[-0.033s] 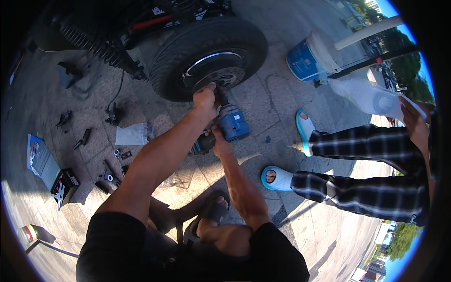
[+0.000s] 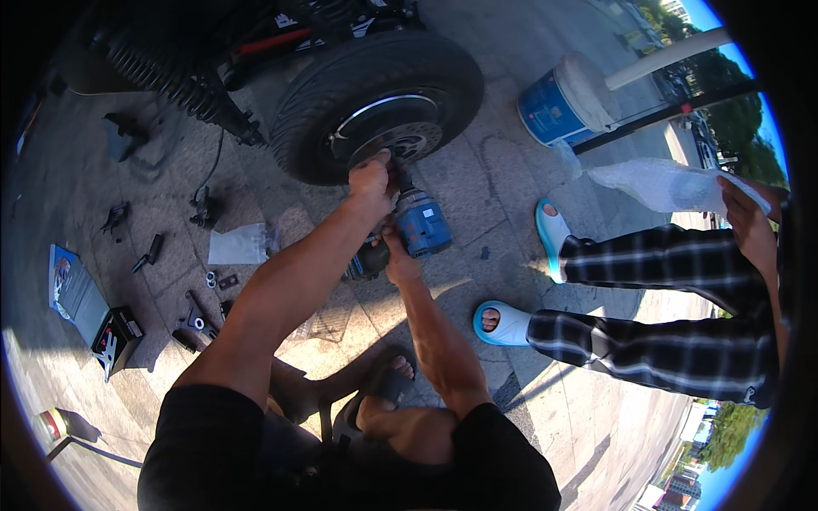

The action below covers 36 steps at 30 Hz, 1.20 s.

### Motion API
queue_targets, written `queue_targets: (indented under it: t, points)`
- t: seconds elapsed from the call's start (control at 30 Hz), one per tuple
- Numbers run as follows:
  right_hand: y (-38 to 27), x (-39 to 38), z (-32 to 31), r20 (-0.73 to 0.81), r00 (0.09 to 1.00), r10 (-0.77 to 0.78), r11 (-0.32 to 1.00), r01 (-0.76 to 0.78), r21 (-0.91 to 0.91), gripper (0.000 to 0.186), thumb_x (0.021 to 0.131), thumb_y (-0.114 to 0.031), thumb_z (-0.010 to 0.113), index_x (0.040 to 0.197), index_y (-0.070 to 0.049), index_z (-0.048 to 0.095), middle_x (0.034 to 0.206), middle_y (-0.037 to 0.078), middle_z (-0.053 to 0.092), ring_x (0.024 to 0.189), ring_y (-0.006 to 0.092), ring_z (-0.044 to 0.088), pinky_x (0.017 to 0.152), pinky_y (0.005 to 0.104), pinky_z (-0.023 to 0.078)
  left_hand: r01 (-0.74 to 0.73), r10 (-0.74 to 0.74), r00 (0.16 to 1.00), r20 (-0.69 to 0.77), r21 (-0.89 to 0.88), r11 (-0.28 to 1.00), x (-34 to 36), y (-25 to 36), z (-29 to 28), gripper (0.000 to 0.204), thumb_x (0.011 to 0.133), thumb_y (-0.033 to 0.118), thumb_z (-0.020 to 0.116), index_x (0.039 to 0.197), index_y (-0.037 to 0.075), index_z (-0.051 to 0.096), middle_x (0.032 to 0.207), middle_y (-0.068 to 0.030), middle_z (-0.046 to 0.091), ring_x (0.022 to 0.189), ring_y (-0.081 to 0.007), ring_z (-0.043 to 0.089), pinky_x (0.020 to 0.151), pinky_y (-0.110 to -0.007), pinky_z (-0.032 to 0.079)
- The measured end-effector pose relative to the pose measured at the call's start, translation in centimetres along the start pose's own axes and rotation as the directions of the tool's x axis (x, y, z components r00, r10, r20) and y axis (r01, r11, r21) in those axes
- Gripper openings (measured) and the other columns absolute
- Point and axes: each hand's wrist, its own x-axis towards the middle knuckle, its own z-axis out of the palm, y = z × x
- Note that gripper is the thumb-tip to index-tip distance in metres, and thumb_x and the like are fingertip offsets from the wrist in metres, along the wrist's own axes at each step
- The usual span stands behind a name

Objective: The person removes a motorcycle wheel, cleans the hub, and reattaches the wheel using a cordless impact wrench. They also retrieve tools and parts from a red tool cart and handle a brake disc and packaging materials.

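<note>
My right hand is wrapped around the grip of a blue cordless impact driver. Its nose points up toward the hub of a black-tyred wheel. At the hub, beside the tool's nose, my left hand has its fingers closed near the brake disc. What those fingers pinch is hidden behind them. The wheel lies tilted on the paving, close to a black coil-spring shock absorber.
At left lie a clear plastic bag, wrenches, sockets and an open box. A blue-and-white bucket stands at back right. A person in plaid trousers stands at right, holding bubble wrap.
The bubble wrap in the other person's hand has shifted and sagged a little near the bucket. My hands and the impact driver stay nearly in place.
</note>
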Motion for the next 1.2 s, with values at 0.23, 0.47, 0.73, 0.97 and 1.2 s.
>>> queue_targets:
  t: [0.23, 0.47, 0.73, 0.97, 1.2]
  points:
    - [-0.5, -0.3, 0.3, -0.025, 1.000, 0.007, 1.000, -0.007, 0.013, 0.018, 0.086, -0.005, 0.063, 0.102, -0.004, 0.056, 0.083, 0.003, 0.056, 0.075, 0.0155, 0.056, 0.069, 0.0317, 0.049, -0.014, 0.013, 0.998, 0.060, 0.025, 1.000, -0.5, 0.4, -0.2, 0.022, 0.090, 0.015, 0.059, 0.108, 0.004, 0.052, 0.087, -0.0096, 0.059, 0.080, -0.0229, 0.060, 0.073, -0.038, 0.051]
    - [-1.0, -0.8, 0.1, 0.030, 0.999, -0.031, 1.000, 0.030, 0.005, 0.019, 0.085, -0.003, 0.064, 0.101, -0.004, 0.056, 0.086, 0.004, 0.056, 0.075, 0.0156, 0.056, 0.068, 0.0319, 0.049, -0.016, 0.011, 0.997, 0.082, 0.061, 0.998, 0.0, 0.2, -0.2, 0.020, 0.089, 0.014, 0.059, 0.105, 0.003, 0.053, 0.085, -0.0102, 0.060, 0.078, -0.0230, 0.061, 0.071, -0.037, 0.051]
    - [-2.0, -3.5, -1.7, 0.054, 0.993, -0.106, 0.980, 0.113, -0.165, 0.016, 0.087, -0.001, 0.061, 0.102, -0.002, 0.055, 0.090, 0.005, 0.058, 0.077, 0.0148, 0.057, 0.068, 0.0309, 0.049, 0.098, -0.109, 0.992, 0.058, 0.175, 0.980, -1.6, 0.2, -0.1, 0.013, 0.091, 0.013, 0.052, 0.097, 0.002, 0.057, 0.084, -0.0103, 0.062, 0.076, -0.0222, 0.062, 0.068, -0.037, 0.052]
    - [-3.9, -4.5, -2.9, 0.044, 0.995, -0.085, 0.989, 0.090, -0.115, 0.020, 0.083, 0.000, 0.063, 0.102, -0.002, 0.058, 0.090, 0.007, 0.060, 0.078, 0.0186, 0.059, 0.069, 0.0337, 0.051, 0.157, -0.175, 0.959, 0.225, 0.094, 0.983, -3.2, 0.4, -0.8, 0.019, 0.092, 0.017, 0.051, 0.102, 0.002, 0.055, 0.095, -0.0132, 0.061, 0.088, -0.0247, 0.061, 0.080, -0.038, 0.049]
    - [-4.9, -4.4, -3.8, 0.083, 0.990, -0.115, 0.976, 0.128, -0.174, 0.020, 0.083, 0.002, 0.065, 0.101, -0.002, 0.058, 0.088, 0.006, 0.061, 0.074, 0.0158, 0.061, 0.066, 0.0294, 0.052, 0.157, -0.155, 0.951, 0.269, 0.013, 0.988, -3.7, 0.4, -1.3, 0.021, 0.094, 0.021, 0.046, 0.100, 0.003, 0.056, 0.092, -0.0106, 0.063, 0.083, -0.0225, 0.062, 0.076, -0.036, 0.050]
